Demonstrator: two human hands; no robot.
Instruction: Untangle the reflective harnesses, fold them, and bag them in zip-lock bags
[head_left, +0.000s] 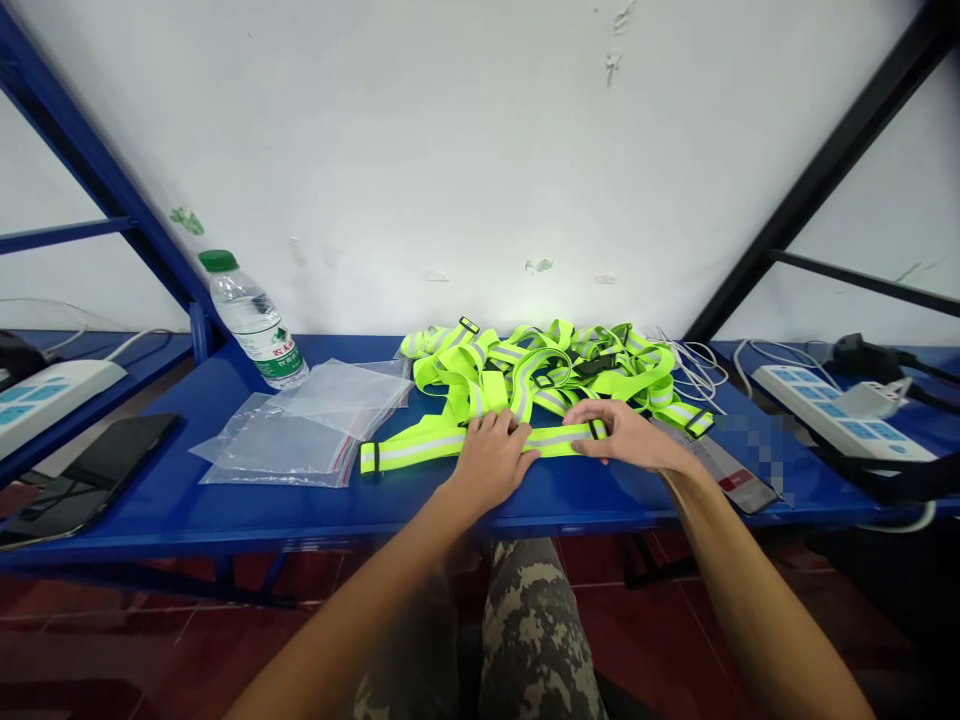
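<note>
A neon yellow reflective strap (442, 445) with a silver stripe lies flat across the blue table (450, 510), stretched left to right. My left hand (491, 460) rests on its middle, fingers curled over the band. My right hand (626, 435) holds the band by its right end, close to a small black buckle (596, 430). Behind both hands sits a tangled heap of similar yellow straps (540, 370) with black buckles. Part of the strap is hidden under my hands.
Left of the strap lie clear zip bags (307, 430), with a water bottle (255, 320) lying behind them. White cables (694, 370) and a paper label (727, 475) lie to the right. Power strips (832, 415) (45, 400) sit at both sides, and a dark tablet or phone (90, 470) lies at left.
</note>
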